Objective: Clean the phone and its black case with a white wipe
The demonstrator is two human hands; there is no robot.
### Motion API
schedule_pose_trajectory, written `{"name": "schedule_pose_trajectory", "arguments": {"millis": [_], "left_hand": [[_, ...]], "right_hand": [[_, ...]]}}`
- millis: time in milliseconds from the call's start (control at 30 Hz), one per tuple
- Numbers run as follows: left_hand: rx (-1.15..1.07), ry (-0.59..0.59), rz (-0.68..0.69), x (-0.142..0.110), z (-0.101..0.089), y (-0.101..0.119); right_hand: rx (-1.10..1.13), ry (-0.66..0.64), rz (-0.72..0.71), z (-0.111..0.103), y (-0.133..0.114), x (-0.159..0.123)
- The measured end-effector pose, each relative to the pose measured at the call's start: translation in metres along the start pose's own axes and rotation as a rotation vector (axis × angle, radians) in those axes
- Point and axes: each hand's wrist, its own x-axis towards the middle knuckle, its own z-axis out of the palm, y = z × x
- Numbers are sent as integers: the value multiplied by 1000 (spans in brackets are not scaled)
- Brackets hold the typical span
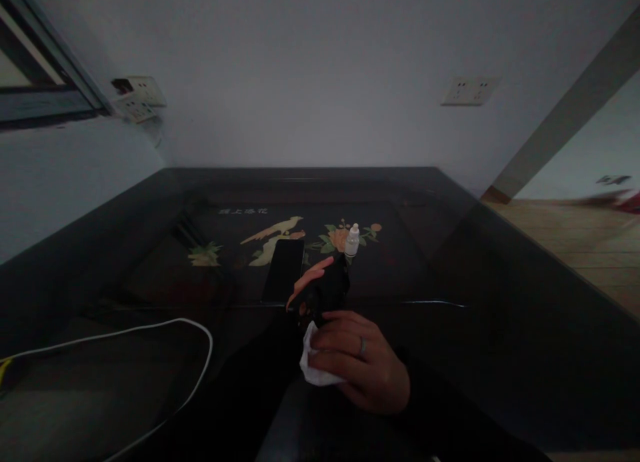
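Observation:
My left hand (309, 280) is closed around a dark black object (333, 285), its fingers showing along the far left side. The object has a rounded part near its lower left, but the dim light hides its exact kind. My right hand (370, 365), with a ring on one finger, pinches a crumpled white tissue (320, 372) just below that object. Its fingertips are close to the object's near side; whether they touch it I cannot tell. Just beyond the object stands a small white dropper bottle (353, 241). A black smartphone (284, 270) lies flat to the left of my left hand.
The dark glossy table (425, 262) bears a bird-and-flower picture and reaches back to a pale wall (300, 82). A white cable (150, 325) curves across the left front. Wall sockets (470, 91) sit at the right and left. Wooden floor (575, 239) shows beyond the table's right edge.

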Motion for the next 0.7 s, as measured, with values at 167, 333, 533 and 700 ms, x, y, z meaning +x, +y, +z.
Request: {"name": "schedule_pose_trajectory", "arguments": {"millis": [167, 333, 533, 700], "left_hand": [[59, -44, 64, 2, -6, -7], [120, -182, 126, 5, -12, -16], [22, -103, 67, 2, -9, -16], [12, -137, 74, 5, -14, -10]], "right_hand": [[-110, -31, 147, -6, 25, -7], [-197, -46, 475, -14, 55, -19], [16, -12, 282, -6, 21, -5], [74, -53, 199, -6, 17, -3]]}}
